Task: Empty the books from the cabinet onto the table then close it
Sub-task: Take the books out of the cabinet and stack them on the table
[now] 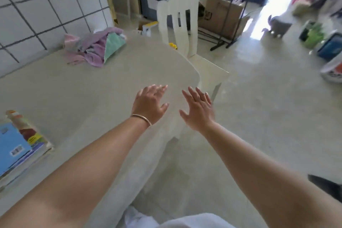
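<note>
A stack of books [17, 143] with a blue cover on top lies at the left edge of the pale table [88, 87]. My left hand [150, 104], a bracelet on its wrist, hovers over the table's right edge with fingers spread and nothing in it. Beside it my right hand [199, 110] is stretched out past the table edge, also open and empty. No cabinet is in view.
A heap of pink, purple and green cloths [94, 46] lies on the table's far side by the tiled wall. A white chair [182, 29] stands at the table's far right. Cardboard boxes [220, 16], a black rack and buckets [333, 65] crowd the floor beyond.
</note>
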